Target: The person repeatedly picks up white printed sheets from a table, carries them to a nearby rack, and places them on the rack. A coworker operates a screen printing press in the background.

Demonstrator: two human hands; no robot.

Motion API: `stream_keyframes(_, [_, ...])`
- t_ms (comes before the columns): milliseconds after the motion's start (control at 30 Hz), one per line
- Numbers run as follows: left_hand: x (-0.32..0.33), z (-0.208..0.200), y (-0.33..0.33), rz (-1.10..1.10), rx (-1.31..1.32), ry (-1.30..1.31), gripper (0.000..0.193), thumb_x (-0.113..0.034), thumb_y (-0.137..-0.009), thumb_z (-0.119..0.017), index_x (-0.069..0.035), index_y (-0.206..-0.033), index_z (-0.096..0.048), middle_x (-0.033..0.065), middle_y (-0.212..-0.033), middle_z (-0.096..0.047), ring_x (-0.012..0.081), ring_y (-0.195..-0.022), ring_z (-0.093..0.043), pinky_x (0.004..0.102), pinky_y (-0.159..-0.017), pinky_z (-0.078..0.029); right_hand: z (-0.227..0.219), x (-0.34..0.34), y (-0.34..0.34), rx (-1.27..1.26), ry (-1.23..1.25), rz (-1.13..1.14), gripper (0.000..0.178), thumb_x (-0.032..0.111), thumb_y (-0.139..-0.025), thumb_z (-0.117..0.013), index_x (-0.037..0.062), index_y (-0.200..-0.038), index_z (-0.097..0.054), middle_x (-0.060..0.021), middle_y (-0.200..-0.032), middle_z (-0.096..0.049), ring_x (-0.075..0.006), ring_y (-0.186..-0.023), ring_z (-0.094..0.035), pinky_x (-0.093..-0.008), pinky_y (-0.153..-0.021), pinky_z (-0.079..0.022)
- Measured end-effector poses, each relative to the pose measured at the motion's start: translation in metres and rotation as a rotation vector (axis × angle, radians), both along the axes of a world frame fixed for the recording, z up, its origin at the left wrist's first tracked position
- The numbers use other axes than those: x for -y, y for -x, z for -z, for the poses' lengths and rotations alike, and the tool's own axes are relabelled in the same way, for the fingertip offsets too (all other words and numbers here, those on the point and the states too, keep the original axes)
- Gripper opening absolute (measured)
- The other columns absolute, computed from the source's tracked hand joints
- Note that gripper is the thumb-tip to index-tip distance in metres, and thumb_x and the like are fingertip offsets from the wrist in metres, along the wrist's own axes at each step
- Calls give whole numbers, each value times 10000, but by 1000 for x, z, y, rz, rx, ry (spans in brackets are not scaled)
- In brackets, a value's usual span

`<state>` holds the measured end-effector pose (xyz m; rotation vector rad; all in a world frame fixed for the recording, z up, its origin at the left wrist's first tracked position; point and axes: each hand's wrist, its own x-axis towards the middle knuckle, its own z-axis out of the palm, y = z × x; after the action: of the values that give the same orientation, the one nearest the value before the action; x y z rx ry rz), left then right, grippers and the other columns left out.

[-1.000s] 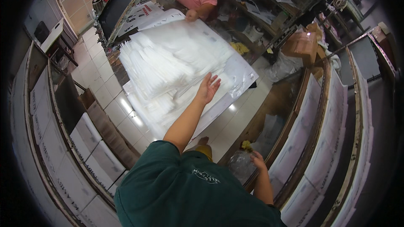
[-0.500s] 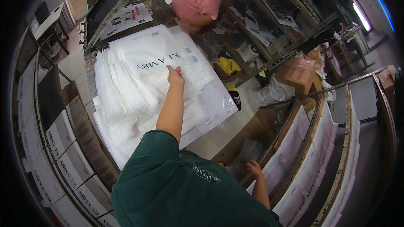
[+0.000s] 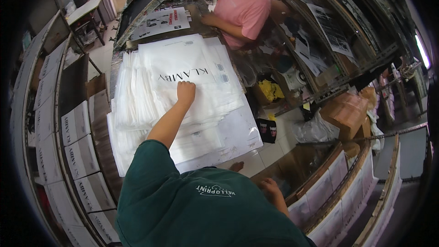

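Note:
A tall pile of thin white plastic bags (image 3: pixel 132 96) lies on a white board (image 3: pixel 242 128) in front of me. The top bag (image 3: pixel 171 57) bears dark lettering. Just below that lettering, my left hand (image 3: pixel 186 92) is closed, its curled fingers gripping the top bag. My right hand (image 3: pixel 271 189) hangs low at my side near the right-hand rack, loosely open with nothing visible in it. Part of its fingers is hard to make out.
Across the table a person in a pink shirt (image 3: pixel 242 7) stands beside a printed sheet (image 3: pixel 160 23). Racks of printed bags (image 3: pixel 84 155) line my left; a wooden-edged rack (image 3: pixel 336 192) is on my right. A cardboard box (image 3: pixel 345 112) sits behind it.
My left hand has gone from partly extended fingers to a closed grip on the bag. My right hand has dropped nearer my body. The view has shifted, and the person opposite is more upright.

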<state>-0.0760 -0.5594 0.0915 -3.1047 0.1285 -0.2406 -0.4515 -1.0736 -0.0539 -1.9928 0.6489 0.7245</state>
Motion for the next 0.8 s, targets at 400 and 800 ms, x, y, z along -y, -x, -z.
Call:
stream_keyframes(400, [147,-27,33,401,27,257,473,-69,-742,-495,-94,-1209,-422,124,-746,-575,304,-699,-590,417,-603,-470,-95,39,-184,415,-60,-391,432,219,-787,-609,48,-1168,-498,-124,-956,-605,-203,-855,-582,-309,-764,-454])
stream_keyframes(800, [429,-154,26,391,0,789,468,-117,-657,-617,-59,-1065,-394,192,-684,-588,389,-666,-583,467,-609,-457,-284,7,-265,1091,-45,-173,215,36,-709,-632,5,-762,-426,-100,-707,-532,-205,-659,-558,-316,-590,-422])
